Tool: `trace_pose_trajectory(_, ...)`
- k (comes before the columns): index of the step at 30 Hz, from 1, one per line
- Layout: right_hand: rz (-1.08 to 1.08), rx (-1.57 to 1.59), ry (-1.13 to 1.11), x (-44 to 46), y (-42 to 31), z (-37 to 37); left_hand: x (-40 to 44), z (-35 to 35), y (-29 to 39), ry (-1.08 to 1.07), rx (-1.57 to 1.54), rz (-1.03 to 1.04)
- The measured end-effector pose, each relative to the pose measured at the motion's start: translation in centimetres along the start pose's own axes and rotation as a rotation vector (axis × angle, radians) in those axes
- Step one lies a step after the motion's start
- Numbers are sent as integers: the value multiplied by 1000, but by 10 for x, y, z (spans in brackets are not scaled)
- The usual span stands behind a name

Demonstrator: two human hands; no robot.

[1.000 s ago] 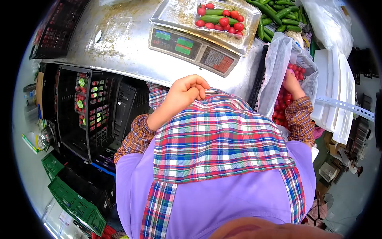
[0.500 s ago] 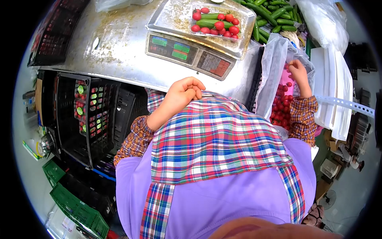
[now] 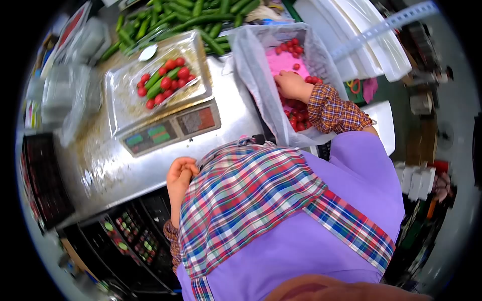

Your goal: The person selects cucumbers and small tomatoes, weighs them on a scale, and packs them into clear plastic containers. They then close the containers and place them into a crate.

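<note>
My left hand (image 3: pixel 182 175) hovers by the plaid apron at the table's front edge, its fingers loosely curled, with nothing visible in them. Inside a crate lined with clear plastic (image 3: pixel 247 62), my right hand (image 3: pixel 292 85) reaches down among cherry tomatoes (image 3: pixel 299 117). Its fingers bend downward over the pink bottom, and the fingertips are partly hidden. On the digital scale (image 3: pixel 148 140) sits a clear plastic tray (image 3: pixel 192 83) holding cherry tomatoes and small cucumbers (image 3: pixel 159 87). A white oval piece (image 3: pixel 147 52) lies on the scale's pan, behind the tray.
Loose cucumbers (image 3: pixel 201 20) are heaped behind the scale. Bagged clear containers (image 3: pixel 70 95) stand at the left of the metal table. Black crates (image 3: pixel 47 175) are at the left and beneath. White foam boxes (image 3: pixel 351 40) and a perforated strip (image 3: pixel 386 27) lie beyond the lined crate.
The view has swung to the right. My right hand has gone deeper into the lined crate. My left hand stays curled near the apron. The filled tray remains on the scale.
</note>
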State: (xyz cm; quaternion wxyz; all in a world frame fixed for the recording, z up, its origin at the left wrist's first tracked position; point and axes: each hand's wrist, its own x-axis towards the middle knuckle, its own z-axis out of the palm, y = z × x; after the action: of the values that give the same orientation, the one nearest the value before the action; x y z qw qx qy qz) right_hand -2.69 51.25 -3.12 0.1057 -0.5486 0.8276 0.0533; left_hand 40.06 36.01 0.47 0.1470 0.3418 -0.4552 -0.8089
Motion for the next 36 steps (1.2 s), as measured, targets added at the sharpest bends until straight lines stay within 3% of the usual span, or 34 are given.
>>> trace_pose_trajectory(2,108,34,-101,-12,-3,-10,0,3,3,12,-9,-17)
trace_pose_trajectory(9,-261,341,-190,-37,-16,-8,15,3,2,30,48,-81)
trace_pose_trajectory(12,-252,441,-261,-40,-28,-22,18,6,4,18,66,-92)
trace_pose_trajectory(18,-260,337,-332,-38,-34,-14,18,6,6,36,67,-95)
trace_pose_trajectory(21,-261,671,-139,-30,-11,-6,13,12,10,62,84,-113)
trace_pose_trajectory(23,-21,1063,-315,-24,-3,-49,11,12,10,63,79,-117)
trace_pose_trajectory(25,94,1359,-303,-26,-5,-97,12,7,8,24,87,-101)
trace_pose_trajectory(27,-52,1566,-230,-17,0,-110,11,11,10,18,75,-103)
trace_pose_trajectory(33,-154,1687,-316,25,-60,-161,13,11,6,-44,-11,-33)
trace_pose_trajectory(36,-216,1547,-368,65,-106,-165,15,5,3,-55,-24,-17)
